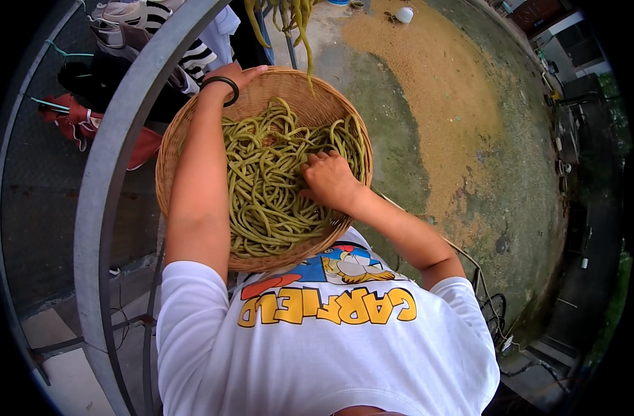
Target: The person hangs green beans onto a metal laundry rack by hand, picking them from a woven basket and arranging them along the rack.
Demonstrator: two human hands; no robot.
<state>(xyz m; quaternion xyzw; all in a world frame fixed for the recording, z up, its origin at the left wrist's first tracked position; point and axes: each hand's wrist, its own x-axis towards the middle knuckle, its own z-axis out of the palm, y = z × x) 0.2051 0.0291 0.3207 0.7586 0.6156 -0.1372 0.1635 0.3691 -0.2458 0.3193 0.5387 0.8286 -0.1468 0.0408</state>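
Observation:
A round wicker basket [317, 90] is tilted in front of my chest, with a tangled heap of long green beans [265, 177] in it. My left arm reaches across its left side, and my left hand [232, 78], a dark bangle at the wrist, grips the far rim. Some of that hand's fingers are hidden behind the rim. At the right part of the heap, my right hand [328, 179] has its fingers curled into the beans; the fingertips are partly hidden among them. More long beans [299, 24] hang above the basket's far edge.
A curved grey metal rail [112, 159] runs along my left. Clothes [133, 28] hang beyond it, a red garment [71, 114] among them. On the concrete yard to the right lies a wide patch of yellowish grain [455, 90]. A hose [462, 253] runs along the ground.

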